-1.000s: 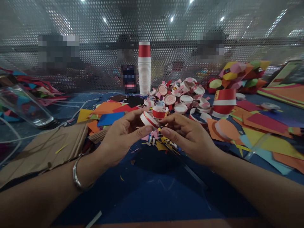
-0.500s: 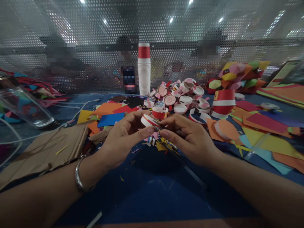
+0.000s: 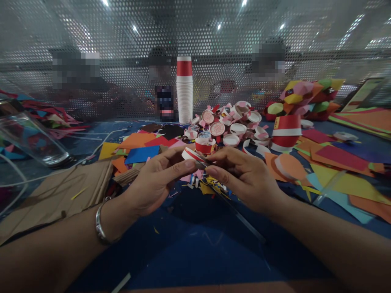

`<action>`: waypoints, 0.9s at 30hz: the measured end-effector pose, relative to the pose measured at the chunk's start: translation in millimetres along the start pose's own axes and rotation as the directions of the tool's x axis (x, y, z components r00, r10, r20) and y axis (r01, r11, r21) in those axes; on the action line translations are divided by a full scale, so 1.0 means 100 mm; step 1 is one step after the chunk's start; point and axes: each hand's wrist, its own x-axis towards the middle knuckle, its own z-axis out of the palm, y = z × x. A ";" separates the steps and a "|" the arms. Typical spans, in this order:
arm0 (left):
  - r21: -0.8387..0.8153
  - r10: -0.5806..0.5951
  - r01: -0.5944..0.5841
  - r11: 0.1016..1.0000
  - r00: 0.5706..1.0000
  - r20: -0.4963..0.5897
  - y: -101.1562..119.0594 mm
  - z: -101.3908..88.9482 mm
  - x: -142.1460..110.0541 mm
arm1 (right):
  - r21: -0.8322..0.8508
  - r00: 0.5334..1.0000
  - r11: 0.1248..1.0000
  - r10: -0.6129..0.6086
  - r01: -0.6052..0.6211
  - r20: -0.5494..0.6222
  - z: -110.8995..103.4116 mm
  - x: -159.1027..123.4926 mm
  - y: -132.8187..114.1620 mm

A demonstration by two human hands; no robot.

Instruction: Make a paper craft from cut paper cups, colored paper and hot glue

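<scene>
My left hand (image 3: 155, 179) pinches a cut-off paper cup bottom (image 3: 191, 155), a short white ring with a red stripe, between thumb and forefinger. My right hand (image 3: 241, 173) meets it from the right, fingers closed on the same piece and on a thin dark tool whose blade or handle (image 3: 235, 211) slants down toward me. Both hands hover just above a small heap of coloured paper scraps (image 3: 203, 185) on the blue table (image 3: 189, 244). A metal bangle (image 3: 99, 224) circles my left wrist.
Behind the hands lie several cut cup bottoms (image 3: 227, 126), a tall stack of red-and-white cups (image 3: 185, 91) and an upturned red cup (image 3: 287, 132). Coloured paper sheets (image 3: 342, 162) spread right, brown cardboard (image 3: 58, 191) and a clear container (image 3: 33, 140) left. A perforated metal screen (image 3: 122, 61) backs the table; people sit beyond.
The hands have stayed together on the cup piece, shifting it only slightly; the left fingers have straightened a little along it.
</scene>
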 end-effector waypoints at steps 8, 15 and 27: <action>0.033 0.036 -0.038 0.999 0.999 0.041 0.01 0.01 -0.01 | -0.005 1.000 1.000 0.002 -0.002 0.003 -0.01 0.00 -0.02; 0.051 0.060 -0.063 0.997 0.996 0.061 0.00 0.01 -0.02 | 0.026 1.000 1.000 0.005 -0.005 -0.001 0.00 -0.01 -0.05; 0.111 0.101 -0.104 0.988 0.994 0.034 -0.02 0.02 -0.03 | 0.020 0.999 0.999 0.046 -0.046 0.000 0.00 -0.02 -0.05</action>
